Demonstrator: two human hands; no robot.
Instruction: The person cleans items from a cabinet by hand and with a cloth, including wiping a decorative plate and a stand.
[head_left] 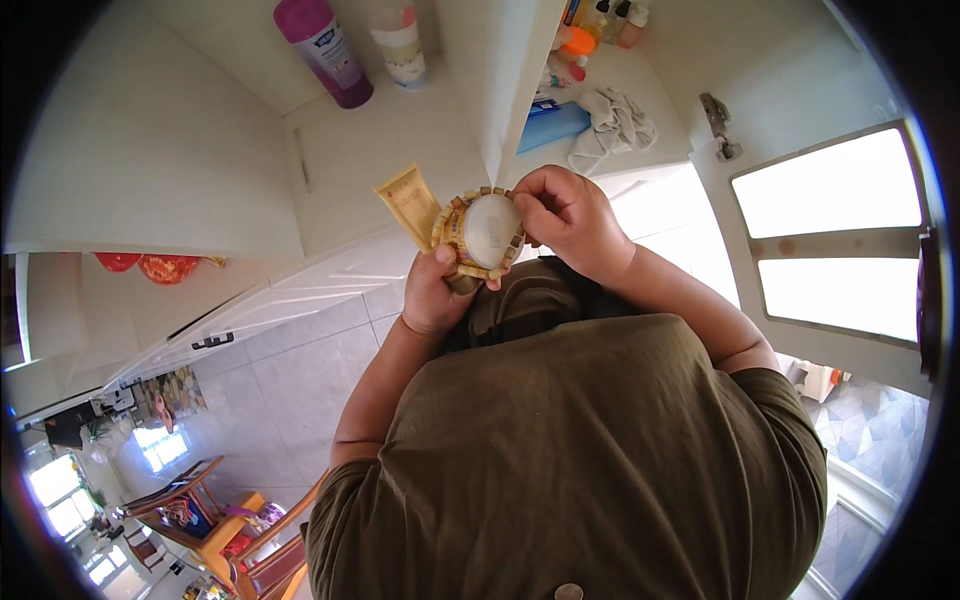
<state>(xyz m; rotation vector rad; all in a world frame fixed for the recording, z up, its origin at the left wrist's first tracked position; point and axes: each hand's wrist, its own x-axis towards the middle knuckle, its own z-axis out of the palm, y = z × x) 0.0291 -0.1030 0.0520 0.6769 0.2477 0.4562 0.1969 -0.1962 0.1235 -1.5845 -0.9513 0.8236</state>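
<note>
In front of me, my left hand (430, 290) is closed around a small round jar with a white top (492, 232) and yellowish patterned sides. A bracelet of squarish tan and brown beads (487, 272) circles the jar. A flat yellow tube (408, 203) sticks up beside the jar on the left hand's side; whether the fingers grip it too is hidden. My right hand (575, 220) pinches at the jar's right edge, thumb and forefinger on the beads there. The underside of the jar is partly covered by my fingers.
Open white cabinet compartments lie ahead. A purple bottle (325, 55) and a white bottle (398, 45) stand in the left one; a grey cloth (612, 125), a blue packet (555, 127) and small bottles are in the right one. A white door (830, 250) with bright panes stands at right.
</note>
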